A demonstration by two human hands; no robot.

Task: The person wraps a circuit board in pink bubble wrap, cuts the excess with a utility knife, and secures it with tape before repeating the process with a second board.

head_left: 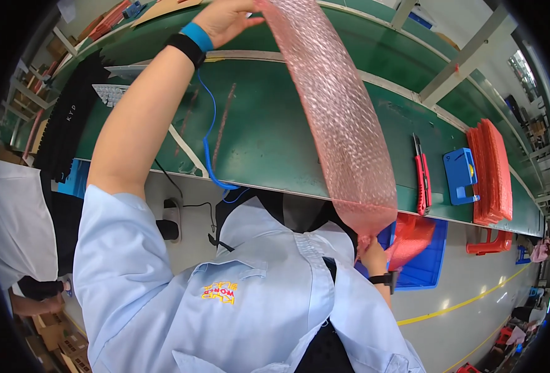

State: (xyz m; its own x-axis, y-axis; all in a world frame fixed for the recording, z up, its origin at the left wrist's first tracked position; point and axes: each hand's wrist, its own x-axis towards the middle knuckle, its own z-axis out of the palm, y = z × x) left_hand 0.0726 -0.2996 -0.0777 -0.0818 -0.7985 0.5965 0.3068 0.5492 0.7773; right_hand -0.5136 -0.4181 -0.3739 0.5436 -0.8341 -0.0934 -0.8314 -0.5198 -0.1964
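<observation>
Left hand (226,20) raised, fingers bent in at the upper end of a bubble-wrap strip (349,112), thumb standing out; firmness of hold cannot be told, the view cutting off there. Right hand (374,256) closed around the lower end. Green tabletop (275,143) shows reddish streaks. Over it, the strip spans from the far side to just past the near edge: translucent pink, long, closely dimpled, glinting pale along its middle — lower end smoother, redder and bunched to a twist at the right hand. Below the near edge, a blue bin (421,273) contains pink sheeting. Toward the tabletop's right end stands a stack of red-pink bubble sheets (492,174); beside it, a blue holder (458,177) — then a red-handled knife (421,180), handle at the near edge.
</observation>
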